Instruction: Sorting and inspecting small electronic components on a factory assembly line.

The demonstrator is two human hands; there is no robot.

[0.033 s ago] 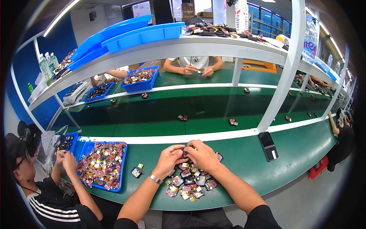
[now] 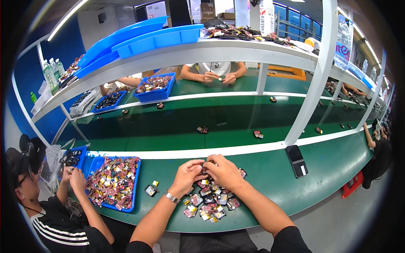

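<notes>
My left hand [image 2: 187, 176] and my right hand [image 2: 224, 170] meet over the green bench [image 2: 270, 185], fingertips pinched together on one small dark part [image 2: 205, 168]. My left wrist wears a metal watch [image 2: 171, 197]. Just below the hands lies a loose pile of small parts [image 2: 209, 203] with red, yellow and silver bits, touching the heels of my hands. Two stray parts [image 2: 150, 189] lie left of my left forearm.
A blue bin [image 2: 134, 185] of colourful parts stands at left, where a co-worker's hands [image 2: 74, 177] work. A dark phone [image 2: 297, 160] lies at right beside a white post [image 2: 310, 84]. Small parts [image 2: 202, 130] dot the middle belt. Another person's hands [image 2: 217, 77] work opposite.
</notes>
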